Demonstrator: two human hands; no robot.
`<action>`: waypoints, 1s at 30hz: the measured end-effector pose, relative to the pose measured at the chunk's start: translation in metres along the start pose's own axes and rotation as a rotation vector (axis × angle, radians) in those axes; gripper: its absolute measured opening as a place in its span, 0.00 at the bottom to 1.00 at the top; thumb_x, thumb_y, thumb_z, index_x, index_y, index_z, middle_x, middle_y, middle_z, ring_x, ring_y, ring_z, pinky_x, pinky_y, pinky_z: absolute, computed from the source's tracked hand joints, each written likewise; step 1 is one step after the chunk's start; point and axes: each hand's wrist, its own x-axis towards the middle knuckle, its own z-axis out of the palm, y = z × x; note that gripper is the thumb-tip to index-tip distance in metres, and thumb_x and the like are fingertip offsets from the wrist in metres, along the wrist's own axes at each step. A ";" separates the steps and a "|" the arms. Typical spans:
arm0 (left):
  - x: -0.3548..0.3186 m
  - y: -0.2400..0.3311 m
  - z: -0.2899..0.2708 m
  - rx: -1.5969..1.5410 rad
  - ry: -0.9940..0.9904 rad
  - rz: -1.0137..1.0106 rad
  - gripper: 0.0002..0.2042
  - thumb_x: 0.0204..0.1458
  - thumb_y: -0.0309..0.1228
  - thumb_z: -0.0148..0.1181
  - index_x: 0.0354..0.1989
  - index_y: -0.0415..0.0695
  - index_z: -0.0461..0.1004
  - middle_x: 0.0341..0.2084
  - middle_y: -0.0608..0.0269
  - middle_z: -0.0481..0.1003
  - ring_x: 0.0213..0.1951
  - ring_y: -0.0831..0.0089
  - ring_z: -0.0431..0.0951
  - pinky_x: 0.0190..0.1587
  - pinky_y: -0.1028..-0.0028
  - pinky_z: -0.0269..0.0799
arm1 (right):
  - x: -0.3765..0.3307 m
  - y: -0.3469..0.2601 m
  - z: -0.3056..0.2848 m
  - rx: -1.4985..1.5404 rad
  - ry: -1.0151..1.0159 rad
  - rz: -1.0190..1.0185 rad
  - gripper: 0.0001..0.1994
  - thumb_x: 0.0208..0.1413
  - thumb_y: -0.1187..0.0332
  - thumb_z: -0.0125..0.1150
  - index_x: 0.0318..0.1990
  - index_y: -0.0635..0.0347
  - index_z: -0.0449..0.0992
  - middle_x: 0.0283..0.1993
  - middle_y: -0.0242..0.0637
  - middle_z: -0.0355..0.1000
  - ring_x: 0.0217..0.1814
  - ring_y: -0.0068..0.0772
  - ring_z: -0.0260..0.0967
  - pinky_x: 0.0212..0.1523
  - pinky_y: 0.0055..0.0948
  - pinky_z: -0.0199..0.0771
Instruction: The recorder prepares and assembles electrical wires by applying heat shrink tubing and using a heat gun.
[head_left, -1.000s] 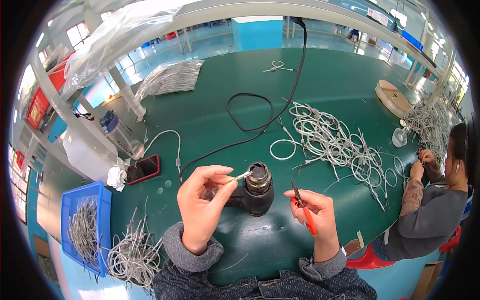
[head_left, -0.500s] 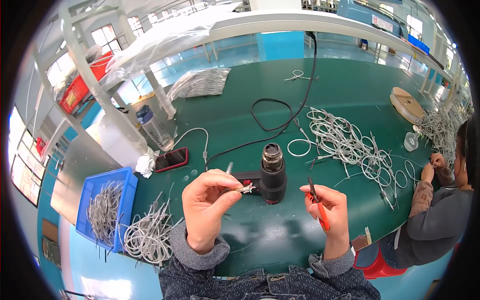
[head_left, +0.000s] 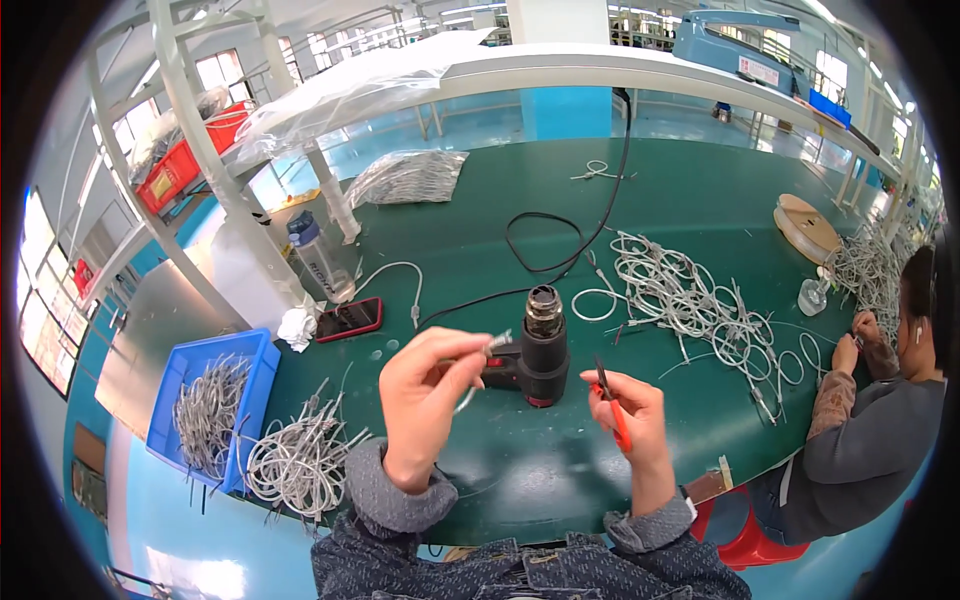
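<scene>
In the head view, the left hand (head_left: 425, 400) is raised above the green surface (head_left: 700, 210), its fingertips pinching the end of a thin grey cable (head_left: 497, 343) whose metal tip points toward the black heat gun (head_left: 541, 345). The heat gun stands upright on the surface just beyond both hands, nozzle up, its black cord (head_left: 545, 240) looping away behind it. The right hand (head_left: 630, 405) is closed around red-handled tweezers (head_left: 612, 408), their dark tips pointing up and left.

Compared with half a second ago, the cable end sits a little higher and closer to the nozzle, while the right hand has kept its grip and place.

To the left lie a blue bin (head_left: 210, 400) of cut cables, a loose cable bundle (head_left: 300, 460) and a red phone (head_left: 350, 318). A tangle of grey cables (head_left: 690, 300) spreads to the right, where another person's hands (head_left: 858, 335) work.
</scene>
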 end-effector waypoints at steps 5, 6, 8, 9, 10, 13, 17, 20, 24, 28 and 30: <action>0.035 -0.045 0.009 0.216 -0.009 -0.033 0.06 0.49 0.18 0.56 0.36 0.35 0.76 0.28 0.63 0.72 0.23 0.81 0.70 0.24 0.84 0.63 | 0.008 0.027 -0.001 -0.045 0.089 -0.081 0.19 0.41 0.85 0.52 0.45 0.69 0.75 0.24 0.33 0.66 0.20 0.16 0.58 0.19 0.15 0.54; 0.039 -0.051 0.011 0.265 -0.023 -0.019 0.06 0.49 0.19 0.56 0.36 0.35 0.76 0.28 0.64 0.72 0.23 0.82 0.69 0.23 0.84 0.63 | 0.009 0.028 -0.003 -0.086 0.069 -0.117 0.19 0.41 0.85 0.52 0.45 0.69 0.75 0.25 0.33 0.67 0.20 0.16 0.59 0.19 0.15 0.55; 0.044 -0.059 0.013 0.310 -0.040 -0.006 0.06 0.50 0.20 0.56 0.36 0.35 0.77 0.28 0.65 0.72 0.23 0.83 0.69 0.23 0.84 0.63 | 0.009 0.033 -0.005 -0.097 0.061 -0.109 0.20 0.41 0.85 0.53 0.45 0.69 0.75 0.25 0.33 0.67 0.21 0.16 0.59 0.20 0.15 0.56; 0.045 -0.062 0.013 0.358 -0.050 0.029 0.06 0.50 0.20 0.56 0.36 0.36 0.77 0.28 0.65 0.72 0.23 0.84 0.69 0.22 0.85 0.62 | 0.009 0.036 -0.007 -0.103 0.049 -0.100 0.20 0.41 0.86 0.53 0.46 0.69 0.75 0.26 0.33 0.67 0.22 0.16 0.60 0.21 0.15 0.57; 0.046 -0.064 0.013 0.406 -0.058 0.065 0.06 0.51 0.20 0.56 0.36 0.36 0.77 0.28 0.66 0.72 0.24 0.84 0.69 0.22 0.85 0.62 | 0.009 0.037 -0.008 -0.108 0.036 -0.090 0.20 0.40 0.86 0.53 0.46 0.68 0.75 0.27 0.33 0.67 0.23 0.16 0.61 0.21 0.15 0.58; 0.050 -0.067 0.011 0.451 -0.067 0.097 0.06 0.51 0.20 0.56 0.36 0.36 0.77 0.28 0.66 0.72 0.24 0.84 0.69 0.21 0.85 0.63 | 0.011 0.038 -0.011 -0.146 -0.003 -0.077 0.20 0.42 0.83 0.59 0.47 0.67 0.75 0.27 0.33 0.68 0.26 0.18 0.62 0.26 0.17 0.61; 0.047 -0.059 0.011 0.401 -0.062 0.047 0.06 0.51 0.19 0.56 0.37 0.36 0.76 0.29 0.65 0.72 0.25 0.84 0.69 0.22 0.84 0.64 | 0.012 0.037 -0.013 -0.181 -0.033 -0.050 0.19 0.43 0.82 0.62 0.47 0.66 0.75 0.27 0.32 0.68 0.28 0.18 0.62 0.29 0.18 0.63; 0.037 -0.043 0.008 0.326 -0.048 -0.040 0.07 0.50 0.18 0.56 0.37 0.35 0.76 0.30 0.63 0.72 0.27 0.83 0.70 0.23 0.84 0.65 | 0.013 0.036 -0.011 -0.233 -0.060 -0.040 0.18 0.43 0.82 0.61 0.46 0.66 0.75 0.28 0.33 0.69 0.27 0.19 0.63 0.29 0.18 0.64; 0.016 -0.024 -0.008 0.223 -0.030 0.003 0.08 0.49 0.16 0.55 0.37 0.33 0.75 0.32 0.59 0.72 0.29 0.79 0.71 0.26 0.83 0.68 | 0.009 0.037 -0.005 -0.481 -0.131 0.000 0.17 0.42 0.83 0.59 0.44 0.64 0.75 0.30 0.37 0.71 0.27 0.26 0.67 0.29 0.22 0.67; -0.007 -0.010 -0.025 0.230 -0.062 0.030 0.08 0.47 0.14 0.54 0.35 0.33 0.74 0.32 0.57 0.71 0.30 0.76 0.72 0.30 0.81 0.69 | -0.012 0.038 -0.013 -0.982 -0.215 0.068 0.17 0.40 0.82 0.60 0.41 0.62 0.75 0.30 0.40 0.71 0.30 0.38 0.69 0.33 0.29 0.69; -0.016 -0.006 -0.032 0.261 -0.063 0.076 0.08 0.46 0.13 0.55 0.34 0.34 0.74 0.31 0.57 0.72 0.31 0.74 0.72 0.32 0.80 0.69 | -0.022 0.043 -0.026 -1.324 -0.293 0.038 0.17 0.38 0.81 0.60 0.40 0.61 0.74 0.29 0.42 0.70 0.32 0.46 0.68 0.35 0.33 0.69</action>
